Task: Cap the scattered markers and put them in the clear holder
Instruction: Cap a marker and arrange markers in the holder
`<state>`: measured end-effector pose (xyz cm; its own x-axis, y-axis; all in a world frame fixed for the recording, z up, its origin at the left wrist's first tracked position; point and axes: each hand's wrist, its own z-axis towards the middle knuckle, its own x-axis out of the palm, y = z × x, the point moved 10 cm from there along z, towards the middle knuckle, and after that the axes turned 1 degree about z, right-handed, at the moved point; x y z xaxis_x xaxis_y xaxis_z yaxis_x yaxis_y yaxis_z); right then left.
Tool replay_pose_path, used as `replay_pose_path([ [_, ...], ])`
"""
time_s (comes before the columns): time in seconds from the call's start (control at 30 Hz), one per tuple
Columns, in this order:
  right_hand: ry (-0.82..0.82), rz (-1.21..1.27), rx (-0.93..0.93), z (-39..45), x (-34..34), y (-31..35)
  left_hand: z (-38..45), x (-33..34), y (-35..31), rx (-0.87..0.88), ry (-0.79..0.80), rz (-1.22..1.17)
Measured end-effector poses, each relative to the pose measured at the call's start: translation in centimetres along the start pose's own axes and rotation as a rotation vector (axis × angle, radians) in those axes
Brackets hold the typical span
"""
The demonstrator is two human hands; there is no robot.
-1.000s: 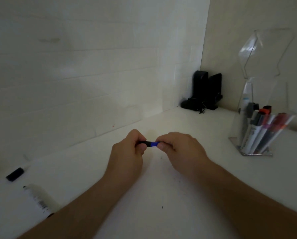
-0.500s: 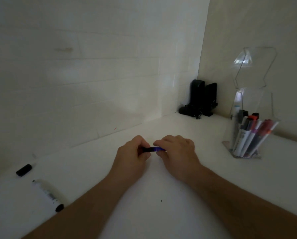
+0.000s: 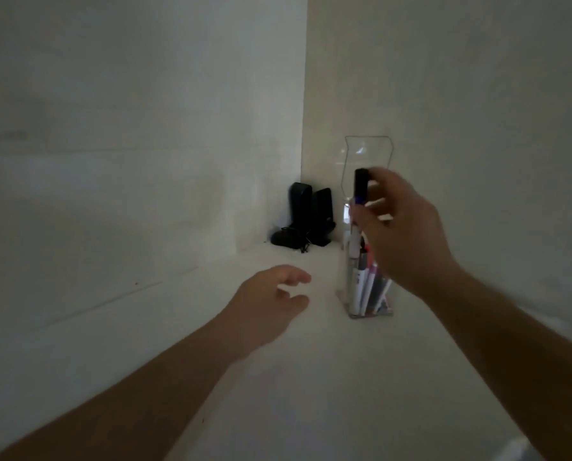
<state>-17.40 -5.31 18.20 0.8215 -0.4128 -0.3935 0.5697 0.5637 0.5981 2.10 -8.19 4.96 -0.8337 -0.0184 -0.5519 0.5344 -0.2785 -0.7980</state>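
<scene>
Right hand (image 3: 407, 234) grips upright black-capped marker (image 3: 360, 189) above clear holder (image 3: 367, 154); left hand (image 3: 271, 301) loose, empty.

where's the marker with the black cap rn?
Head view, right of centre: the marker is upright in the right hand, cap up, just above the clear holder near the wall corner, right of the black speakers.
</scene>
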Motion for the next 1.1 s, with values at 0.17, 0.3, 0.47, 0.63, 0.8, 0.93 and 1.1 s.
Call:
replay_pose_path([
  [0.17,-0.147,-0.006,0.01,3.8,-5.1,-3.3,3.3,4.4,-9.1,0.259,-0.052,0.118],
  [0.3,-0.08,-0.139,-0.017,5.0,-3.7,-6.8,6.3,7.4,-11.8,0.426,-0.129,0.59],
  [0.47,0.049,-0.346,-0.039,4.4,-0.9,-10.5,7.4,9.6,-13.0,0.571,-0.159,1.023],
  [0.63,0.09,-0.417,-0.043,4.0,-0.3,-12.7,8.2,11.0,-12.1,0.608,-0.107,1.145],
  [0.8,0.136,-0.502,-0.058,3.9,0.1,-13.5,8.9,10.5,-12.0,0.617,-0.113,1.08],
  [0.93,0.222,-0.706,-0.17,3.3,0.8,-12.4,8.1,10.3,-12.0,0.657,-0.173,0.967],
  [1.1,0.368,-0.696,-0.15,2.7,2.2,-12.6,7.7,10.1,-10.9,0.656,-0.119,0.821],
])
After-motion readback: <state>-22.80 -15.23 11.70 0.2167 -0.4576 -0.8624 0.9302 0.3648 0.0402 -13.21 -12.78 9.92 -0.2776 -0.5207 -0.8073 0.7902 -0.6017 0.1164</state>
